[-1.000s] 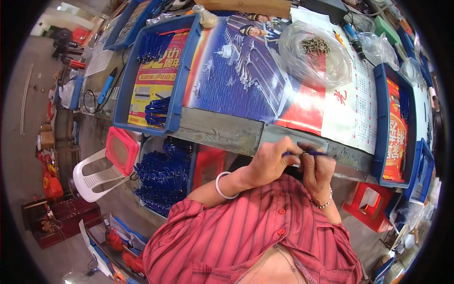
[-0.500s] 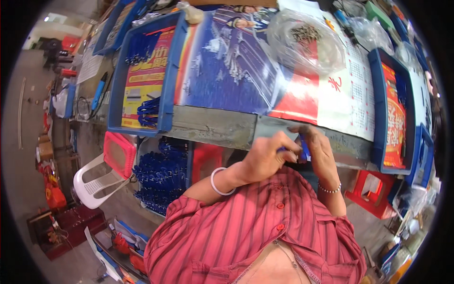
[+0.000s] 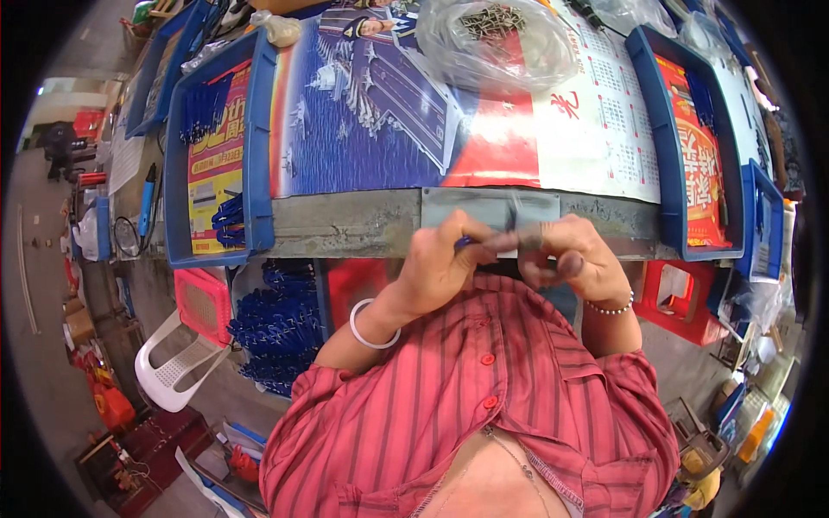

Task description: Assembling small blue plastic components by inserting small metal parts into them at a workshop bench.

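From my feed the workbench [image 3: 363, 226] edge sits just beyond both hands, a heap of blue pens [image 3: 276, 324] below it on the left. My left hand [image 3: 440, 263] is closed around a blue pen [image 3: 465, 243]; my right hand [image 3: 574, 259] pinches its far end, though blur hides what it grips. I judge a slip could drop the pen off the near edge.

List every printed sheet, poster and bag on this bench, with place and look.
Large poster calendar: bench centre, blue with ships, red and white to the right.
Yellow-red printed sheet: lining the left blue tray.
Red-orange printed sheet: lining the right blue tray.
Clear plastic bag: top centre, holding small dark parts.
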The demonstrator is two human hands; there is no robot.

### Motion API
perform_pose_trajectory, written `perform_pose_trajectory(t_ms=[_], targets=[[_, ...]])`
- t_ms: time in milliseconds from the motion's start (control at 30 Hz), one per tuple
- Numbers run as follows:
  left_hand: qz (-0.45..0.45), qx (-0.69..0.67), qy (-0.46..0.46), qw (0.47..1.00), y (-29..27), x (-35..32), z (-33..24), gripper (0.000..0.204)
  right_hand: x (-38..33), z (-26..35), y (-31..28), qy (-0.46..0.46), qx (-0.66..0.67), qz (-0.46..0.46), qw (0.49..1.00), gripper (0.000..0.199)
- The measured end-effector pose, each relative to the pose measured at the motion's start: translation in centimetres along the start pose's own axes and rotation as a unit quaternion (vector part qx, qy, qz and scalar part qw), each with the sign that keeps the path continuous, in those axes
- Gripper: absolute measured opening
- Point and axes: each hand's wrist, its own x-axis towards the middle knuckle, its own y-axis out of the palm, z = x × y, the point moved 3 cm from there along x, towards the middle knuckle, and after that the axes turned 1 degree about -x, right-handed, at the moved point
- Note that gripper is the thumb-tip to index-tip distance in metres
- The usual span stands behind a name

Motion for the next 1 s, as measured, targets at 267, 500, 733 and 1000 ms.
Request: perform_pose_trajectory(t_ms=[267,500,733,1000], targets=[[-0.011,-0.098,-0.027,0.995,-0.4,-0.4,-0.3,0.010,1.4,-3.0,-0.9,0.058,-0.176,0.016,0.983,0.041],[0.006,-0.043,0.056,0.997,-0.3,-0.6,0.0,0.015,1.1,0.8,-0.4,-0.115,-0.092,-0.033,0.988,0.076],[-0.068,-0.297,-0.039,0.952,-0.1,-1.9,2.0,0.017,1.5,-0.6,1.7,-0.079,-0.367,-0.085,0.923,0.043],[-0.063,-0.519,-0.108,0.845,0.5,-2.3,4.4,0.029,1.8,-0.7,4.4,-0.076,-0.309,-0.126,0.940,0.030]])
